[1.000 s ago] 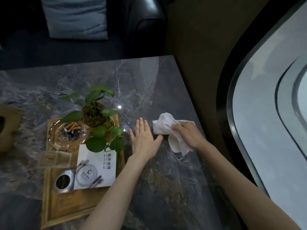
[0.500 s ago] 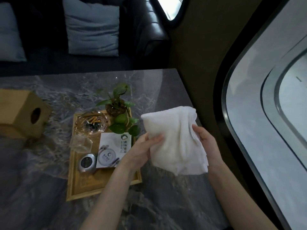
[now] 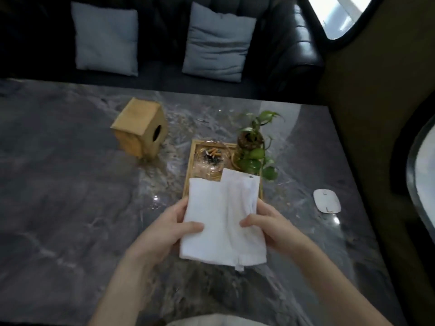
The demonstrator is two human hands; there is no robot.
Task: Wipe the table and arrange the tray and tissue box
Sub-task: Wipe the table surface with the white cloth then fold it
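Note:
A white cloth (image 3: 221,222) is held flat above the dark marble table (image 3: 70,196) by both hands. My left hand (image 3: 169,231) grips its left edge and my right hand (image 3: 270,228) grips its right edge. Behind the cloth lies a wooden tray (image 3: 191,165), whose near half the cloth hides. On the tray stand a glass ashtray (image 3: 211,156) with cigarette butts and a small potted plant (image 3: 254,149). A wooden tissue box (image 3: 141,128) lies tipped on its side left of the tray, its round hole facing right.
A flat white oval object (image 3: 326,200) lies on the table to the right of the tray. A dark sofa (image 3: 303,43) with two grey cushions (image 3: 217,43) runs along the table's far edge. A brown wall (image 3: 376,114) borders the table's right side.
The cloth was lifted off the table, where my right hand held it bunched. Both hands now hold it spread and folded flat. The view has pulled back and shifted left.

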